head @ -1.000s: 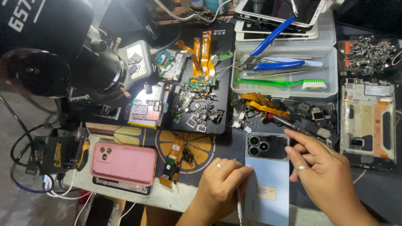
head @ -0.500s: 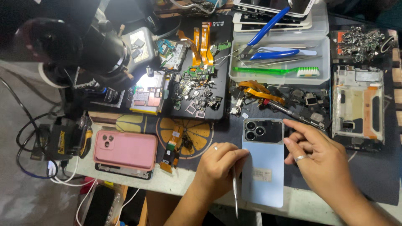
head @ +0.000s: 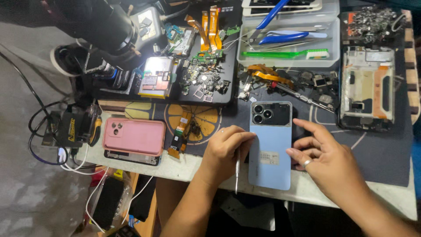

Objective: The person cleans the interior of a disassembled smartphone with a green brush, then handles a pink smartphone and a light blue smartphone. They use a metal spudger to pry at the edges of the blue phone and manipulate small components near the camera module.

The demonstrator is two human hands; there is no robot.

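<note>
A: Hands first. Left hand (head: 226,151)?

B: Fingers curled shut on a thin silver metal pry tool (head: 237,173), its tip pointing down toward the near edge of the worktop (head: 193,169). Knuckles touch the left edge of the light-blue smartphone lying back-up (head: 271,147).

A: Right hand (head: 326,160)?

B: Fingers apart and spread, holding nothing. Fingertips rest on the phone's right edge, index stretched toward the upper right side. Silver ring on one finger.

A: Phone position?

B: Flat on the worktop, between both hands, black camera block at the far end, small label on the lower back. Lower end overhangs the near edge a bit.

A: Around it?

B: Pink-cased phone lying back-up (head: 133,136) well left of the left hand. Orange-slice patterned mat (head: 206,118) between the two, with a flex-cable part (head: 177,140) on it. Beyond the blue phone, a dark tray of small loose parts (head: 204,79) and orange flex ribbons (head: 209,26). White plastic tray (head: 287,59) holds blue-handled pliers (head: 285,37) and a green toothbrush (head: 285,54). Stripped phone frame with orange inner part (head: 367,94) far right, on the dark mat (head: 386,153). Black microscope head (head: 101,26) top left, black cables (head: 44,131) at left.

A: Tool tip touching anything?

B: Cannot tell.
</note>
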